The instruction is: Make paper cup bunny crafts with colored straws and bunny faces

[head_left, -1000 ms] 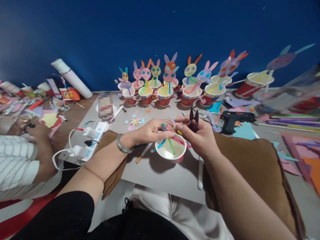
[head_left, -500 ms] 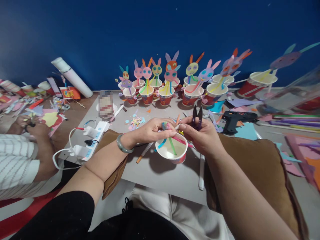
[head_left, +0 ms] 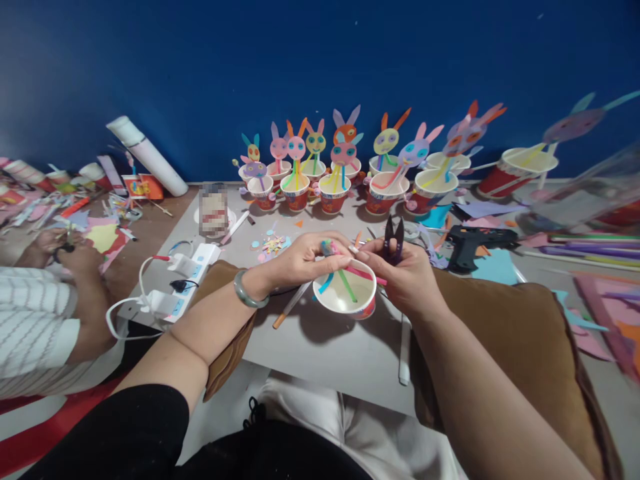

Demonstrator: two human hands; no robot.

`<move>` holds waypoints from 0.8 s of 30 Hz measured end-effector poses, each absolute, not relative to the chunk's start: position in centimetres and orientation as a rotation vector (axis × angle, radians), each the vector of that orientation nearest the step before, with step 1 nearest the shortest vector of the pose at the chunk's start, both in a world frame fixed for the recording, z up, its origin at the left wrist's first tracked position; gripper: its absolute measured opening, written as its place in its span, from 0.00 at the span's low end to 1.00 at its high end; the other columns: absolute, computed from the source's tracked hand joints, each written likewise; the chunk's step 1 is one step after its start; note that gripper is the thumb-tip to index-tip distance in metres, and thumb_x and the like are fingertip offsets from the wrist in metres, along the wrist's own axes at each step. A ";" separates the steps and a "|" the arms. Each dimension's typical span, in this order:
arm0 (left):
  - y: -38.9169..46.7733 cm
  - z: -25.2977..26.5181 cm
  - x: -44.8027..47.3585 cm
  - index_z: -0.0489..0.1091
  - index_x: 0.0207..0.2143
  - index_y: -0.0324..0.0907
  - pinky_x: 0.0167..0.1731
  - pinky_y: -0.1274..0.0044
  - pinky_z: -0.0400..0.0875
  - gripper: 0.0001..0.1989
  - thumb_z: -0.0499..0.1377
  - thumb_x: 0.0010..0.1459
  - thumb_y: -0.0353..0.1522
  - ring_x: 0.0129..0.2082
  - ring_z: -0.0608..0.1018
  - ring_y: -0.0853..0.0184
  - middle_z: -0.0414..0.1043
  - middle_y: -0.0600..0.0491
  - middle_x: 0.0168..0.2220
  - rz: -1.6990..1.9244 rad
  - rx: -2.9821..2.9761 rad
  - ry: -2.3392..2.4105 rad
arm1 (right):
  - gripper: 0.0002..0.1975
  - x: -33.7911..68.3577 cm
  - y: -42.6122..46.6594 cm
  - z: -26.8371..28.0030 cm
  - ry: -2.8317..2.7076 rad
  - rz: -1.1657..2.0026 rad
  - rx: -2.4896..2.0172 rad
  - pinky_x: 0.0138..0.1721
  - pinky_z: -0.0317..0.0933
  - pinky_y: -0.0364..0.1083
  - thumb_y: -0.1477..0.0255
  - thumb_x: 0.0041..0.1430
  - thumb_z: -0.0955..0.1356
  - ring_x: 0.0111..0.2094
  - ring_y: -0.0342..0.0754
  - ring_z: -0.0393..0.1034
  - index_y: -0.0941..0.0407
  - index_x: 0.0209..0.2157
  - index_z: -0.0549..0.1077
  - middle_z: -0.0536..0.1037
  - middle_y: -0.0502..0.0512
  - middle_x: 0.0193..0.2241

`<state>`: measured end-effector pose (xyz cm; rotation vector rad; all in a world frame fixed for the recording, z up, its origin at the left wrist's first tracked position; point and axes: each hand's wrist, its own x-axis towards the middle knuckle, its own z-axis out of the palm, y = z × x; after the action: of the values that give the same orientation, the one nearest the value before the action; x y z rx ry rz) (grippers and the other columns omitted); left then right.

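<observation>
My left hand (head_left: 317, 257) is closed at the far rim of a white-and-red paper cup (head_left: 334, 301), which tilts with its mouth toward me. Blue, green and pink strips (head_left: 344, 283) run down inside the cup. A small multicoloured ball (head_left: 330, 247) shows by the left fingers. Dark-handled scissors (head_left: 394, 243) are held in my right hand (head_left: 407, 270), blades pointing up. Its thumb and forefinger also pinch close to the left fingertips, on a small pale piece that is mostly hidden. The two hands meet just above the cup's far edge.
Several cups with paper rabbit heads (head_left: 345, 155) line the blue wall. A black glue gun (head_left: 477, 247) lies right, above a brown cushion (head_left: 500, 333). A power strip (head_left: 193, 280) sits left. Another person's hands (head_left: 75, 253) hold scissors at far left. Markers lie near the cup.
The cup has tipped slightly and its base sits a little higher. My right fingertips have shifted slightly left, closer to the left ones. The scissors stay in the right hand.
</observation>
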<state>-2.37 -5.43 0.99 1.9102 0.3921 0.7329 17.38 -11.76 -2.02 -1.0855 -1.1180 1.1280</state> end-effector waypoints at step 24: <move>-5.4 1.4 -2.2 0.71 0.30 0.37 0.32 0.78 0.67 0.22 0.65 0.58 0.49 0.30 0.70 0.73 0.68 0.53 0.31 0.434 1.671 0.475 | 0.22 18.0 -11.7 -1.5 -1.395 1.057 -1.100 0.28 0.63 0.43 0.50 0.48 0.79 0.26 0.44 0.68 0.55 0.28 0.81 0.78 0.52 0.24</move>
<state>-2.20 -5.38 1.36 1.6713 0.4754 0.4337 17.98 -11.67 -1.53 -1.1004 -1.3946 1.0574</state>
